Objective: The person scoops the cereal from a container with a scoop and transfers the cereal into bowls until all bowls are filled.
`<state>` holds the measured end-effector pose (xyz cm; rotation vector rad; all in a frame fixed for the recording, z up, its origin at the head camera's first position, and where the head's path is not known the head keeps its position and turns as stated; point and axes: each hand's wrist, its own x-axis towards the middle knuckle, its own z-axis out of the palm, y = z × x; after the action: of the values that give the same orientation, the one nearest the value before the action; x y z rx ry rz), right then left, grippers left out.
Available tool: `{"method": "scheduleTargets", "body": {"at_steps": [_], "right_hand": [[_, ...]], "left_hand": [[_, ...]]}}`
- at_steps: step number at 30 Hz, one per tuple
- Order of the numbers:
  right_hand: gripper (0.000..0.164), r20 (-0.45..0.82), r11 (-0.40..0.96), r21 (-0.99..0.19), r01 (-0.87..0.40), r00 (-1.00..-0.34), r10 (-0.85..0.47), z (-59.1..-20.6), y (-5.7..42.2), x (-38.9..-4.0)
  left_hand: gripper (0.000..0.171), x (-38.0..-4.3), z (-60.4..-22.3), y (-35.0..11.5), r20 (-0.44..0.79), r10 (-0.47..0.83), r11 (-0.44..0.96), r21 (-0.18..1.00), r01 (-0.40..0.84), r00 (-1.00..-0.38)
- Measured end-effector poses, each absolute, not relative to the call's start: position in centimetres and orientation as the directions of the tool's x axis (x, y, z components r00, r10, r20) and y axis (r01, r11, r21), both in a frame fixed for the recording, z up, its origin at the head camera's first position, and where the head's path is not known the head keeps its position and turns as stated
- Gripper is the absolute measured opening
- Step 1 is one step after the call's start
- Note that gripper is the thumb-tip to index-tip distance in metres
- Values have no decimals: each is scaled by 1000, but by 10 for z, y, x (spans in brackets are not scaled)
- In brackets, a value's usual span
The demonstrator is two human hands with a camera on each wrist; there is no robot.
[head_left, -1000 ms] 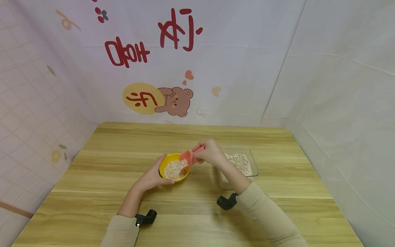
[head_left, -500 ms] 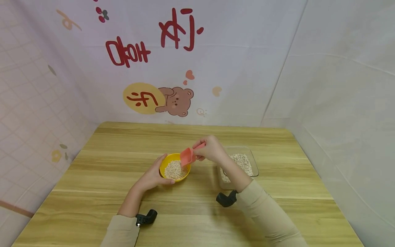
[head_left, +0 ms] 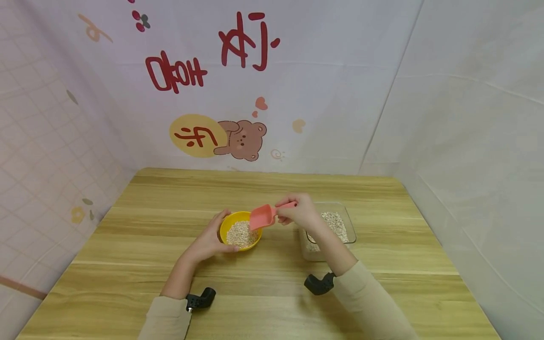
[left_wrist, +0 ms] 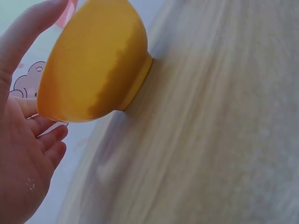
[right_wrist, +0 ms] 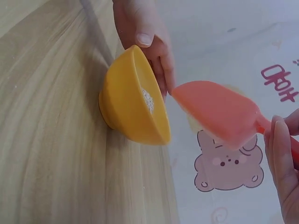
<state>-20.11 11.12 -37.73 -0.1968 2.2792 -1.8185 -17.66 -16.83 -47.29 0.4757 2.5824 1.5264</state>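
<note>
On the table stands a yellow bowl point(head_left: 228, 221) with rolled oats point(head_left: 241, 234) inside. My left hand point(head_left: 211, 242) holds it from the left, thumb on the near side and fingers round the far side; the left wrist view shows the bowl's outer wall point(left_wrist: 93, 60) between them. My right hand point(head_left: 299, 212) pinches the handle of a pink scoop point(head_left: 262, 216). The scoop's front edge overlaps the bowl's right rim, and its inside shows bare pink in the head view. Seen from the right wrist, the scoop point(right_wrist: 217, 109) is raised clear of the bowl's mouth.
A clear rectangular container point(head_left: 313, 256) with more oats point(head_left: 334, 225) stands on the right, partly behind my right forearm. Black wrist cameras point(head_left: 319, 284) sit on both arms. White printed cloth point(head_left: 331, 94) rises behind the wooden table point(head_left: 255, 311).
The oats that lay at the scoop's mouth have dropped into the bowl. The right hand has drawn the scoop back slightly to the right and levelled it. The left hand stays on the bowl.
</note>
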Motion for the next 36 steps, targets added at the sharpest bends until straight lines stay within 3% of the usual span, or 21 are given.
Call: {"method": "scheduleTargets", "body": {"at_steps": [27, 36], "right_hand": [[25, -18, 86, -996, 10, -995, -100, -369, 170, -174], [29, 6, 70, -997, -11, -998, -67, -362, 192, -167]], "left_hand": [[108, -168, -447, -134, 121, 281, 447, 861, 241, -952], [110, -166, -447, -108, 148, 337, 424, 858, 290, -930]]}}
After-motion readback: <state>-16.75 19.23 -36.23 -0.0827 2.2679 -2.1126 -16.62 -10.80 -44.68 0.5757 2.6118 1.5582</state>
